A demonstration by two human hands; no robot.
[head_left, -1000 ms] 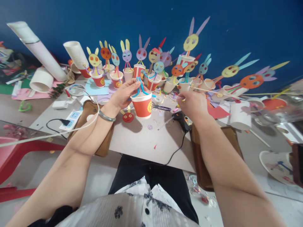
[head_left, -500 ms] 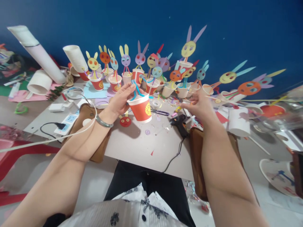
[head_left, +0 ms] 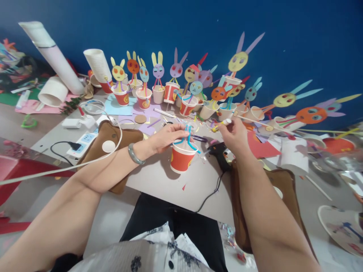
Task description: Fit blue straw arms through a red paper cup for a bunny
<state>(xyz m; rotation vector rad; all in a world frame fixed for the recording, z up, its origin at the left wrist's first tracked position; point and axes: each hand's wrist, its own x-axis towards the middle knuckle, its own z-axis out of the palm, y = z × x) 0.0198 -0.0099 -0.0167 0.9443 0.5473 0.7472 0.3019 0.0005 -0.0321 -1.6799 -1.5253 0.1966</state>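
Note:
My left hand (head_left: 167,136) pinches the top of bent blue strips (head_left: 189,138), straws or pipe cleaners, which stand up from a red paper cup (head_left: 183,160). The cup hangs upright just above the tabletop or touches it; I cannot tell which. Farther right, my right hand (head_left: 235,134) closes its thumb and fingers around a small yellow-and-white tube (head_left: 222,124). Close below that hand lies a black glue gun (head_left: 219,153), its cord running to the table's front edge. Behind the cup is a dark pair of scissors or a cutter (head_left: 199,138), partly hidden.
Several paper cups with rabbit-faced figures, one being a yellow face (head_left: 118,73), line the blue wall. Left lie a power strip (head_left: 85,145), a looping white cable (head_left: 120,130) and a brown cushion (head_left: 109,130). Another brown cushion (head_left: 283,204) lies under my right forearm. Red paper (head_left: 259,145) lies right.
My left hand has moved right and down with the cup, toward the tabletop. My right hand has closed on the small tube and come slightly nearer.

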